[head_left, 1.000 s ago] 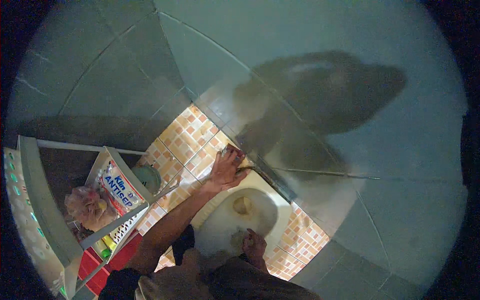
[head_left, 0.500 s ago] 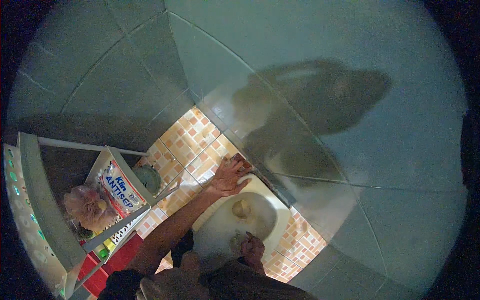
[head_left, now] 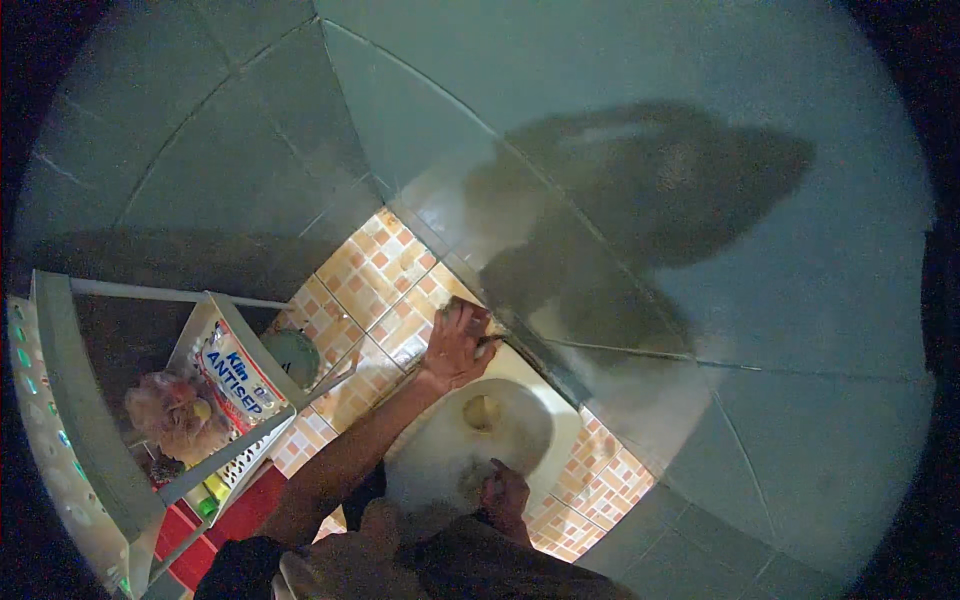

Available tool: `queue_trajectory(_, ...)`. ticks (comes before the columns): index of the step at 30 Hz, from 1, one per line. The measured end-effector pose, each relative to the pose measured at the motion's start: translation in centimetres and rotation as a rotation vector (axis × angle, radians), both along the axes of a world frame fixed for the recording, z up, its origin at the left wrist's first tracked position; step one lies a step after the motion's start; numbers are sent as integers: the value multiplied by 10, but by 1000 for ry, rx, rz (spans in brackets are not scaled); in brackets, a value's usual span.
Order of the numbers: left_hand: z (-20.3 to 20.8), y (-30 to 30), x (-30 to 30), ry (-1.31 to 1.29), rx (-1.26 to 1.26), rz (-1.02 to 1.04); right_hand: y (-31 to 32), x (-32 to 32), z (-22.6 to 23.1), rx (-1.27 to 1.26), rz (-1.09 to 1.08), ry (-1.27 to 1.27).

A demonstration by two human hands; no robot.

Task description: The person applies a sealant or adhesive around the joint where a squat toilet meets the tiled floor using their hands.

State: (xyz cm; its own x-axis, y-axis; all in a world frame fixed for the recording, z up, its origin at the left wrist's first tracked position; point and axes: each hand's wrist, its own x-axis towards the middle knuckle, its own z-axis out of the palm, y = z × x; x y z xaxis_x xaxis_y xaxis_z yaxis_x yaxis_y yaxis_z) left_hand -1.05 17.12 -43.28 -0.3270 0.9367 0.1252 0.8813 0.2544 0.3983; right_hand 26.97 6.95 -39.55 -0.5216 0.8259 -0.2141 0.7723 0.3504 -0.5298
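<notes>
A white squat toilet pan is set in the floor, with a pale haze over its bowl and a yellowish round drain hole. My left hand is at the pan's far left corner, by the wall. Its fingers are bent over a dark brownish thing whose kind I cannot make out. Over the near part of the bowl, my right hand has its fingers curled, one of them pointing forward. Beside these fingers is a blurred pale patch; whether the hand grips it is unclear.
On the left stands a pale plastic rack with a white-and-red printed packet and a pinkish mesh puff. Behind it is a round greyish-green container. A red thing lies below. Grey tiled walls close in.
My left hand has moved slightly forward and left along the pan's corner, its thumb drawn in towards the fingers. My right hand stays nearly in place. The view has shifted slightly.
</notes>
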Motion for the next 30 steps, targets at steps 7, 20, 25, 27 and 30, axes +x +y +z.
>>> queue_trajectory(7,-5,0,-22,-135,84,-327,-8,21,-36,112,24,126)
queue_trajectory(20,8,6,20,118,-163,93,-11,29,-51,181,-4,251)
queue_trajectory(25,-6,1,8,-88,5,-137,-8,21,-36,90,-4,130)
queue_trajectory(27,-2,0,0,-82,-36,-191,-6,19,-31,87,43,55)
queue_trajectory(30,-1,0,-2,-64,-52,-222,-6,17,-27,67,24,54)
